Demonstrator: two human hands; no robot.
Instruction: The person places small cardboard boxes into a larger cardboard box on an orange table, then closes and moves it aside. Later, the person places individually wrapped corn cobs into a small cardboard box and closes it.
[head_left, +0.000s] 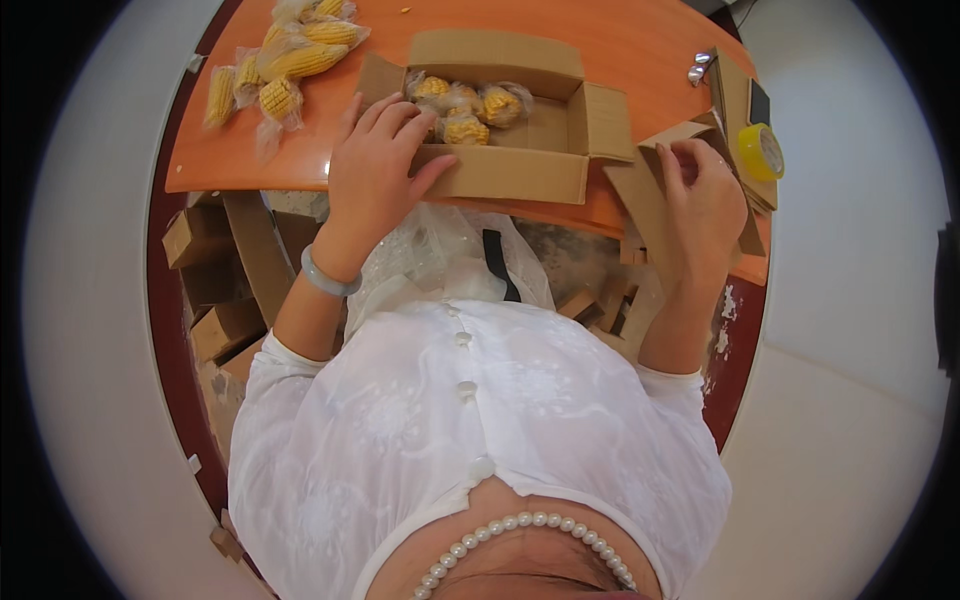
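An open cardboard box (495, 176) stands before me on the orange table, its flaps folded outward. Several corn cobs in clear plastic (466, 129) lie in its left part, and bare cardboard floor shows at the right. Over the box's left front corner is my left hand (382, 146), fingers spread; its thumb lies over the front flap and the fingertips near the left flap. To the right of the box, my right hand (701, 187) has its thumb and bent fingers pinched at the upper edge of a folded cardboard piece (645, 184), which tilts past the table's front edge.
More wrapped corn cobs (304, 60) lie at the table's (652, 60) back left. At the right are flat cardboard (724, 82), a roll of yellow tape (761, 152), a dark phone-like object (759, 103) and sunglasses (699, 69). Cardboard boxes (225, 322) sit below the table.
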